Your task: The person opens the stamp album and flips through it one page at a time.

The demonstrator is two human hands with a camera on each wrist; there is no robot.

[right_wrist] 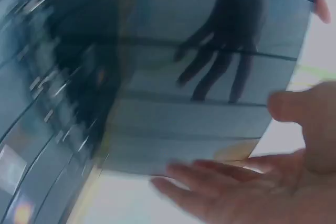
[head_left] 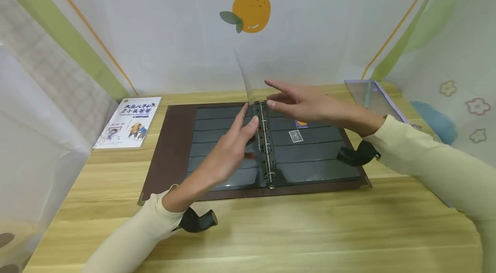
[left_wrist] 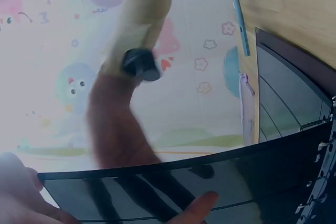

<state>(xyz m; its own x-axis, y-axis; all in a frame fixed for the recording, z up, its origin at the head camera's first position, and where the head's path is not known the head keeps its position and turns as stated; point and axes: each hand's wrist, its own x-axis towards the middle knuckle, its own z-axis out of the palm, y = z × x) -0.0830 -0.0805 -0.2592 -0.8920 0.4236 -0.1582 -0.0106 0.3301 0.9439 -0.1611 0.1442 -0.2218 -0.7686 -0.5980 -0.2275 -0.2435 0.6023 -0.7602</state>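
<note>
A stamp album (head_left: 155,165) with a dark brown cover lies spread on the table, black strip-pocket pages on either side of its metal ring binding (head_left: 267,152). One black page (right_wrist: 199,82) stands upright from the rings, nearly edge-on in the head view. My left hand (head_left: 228,152) is at the page's left side, fingers extended and fingertips right at it. To its right, my right hand (head_left: 306,101) is held with fingers spread, thumb and fingers near the page's outer edge. A grey stamp (head_left: 296,136) and a purple-orange stamp (head_left: 301,124) sit in the right-hand page.
A white picture booklet (head_left: 125,123) lies at the table's left. At the back right is a clear lilac-edged case (head_left: 377,96), with pale blue tweezers (head_left: 367,94) by it. Printed curtains (head_left: 317,27) hang close behind the wooden table (head_left: 310,234).
</note>
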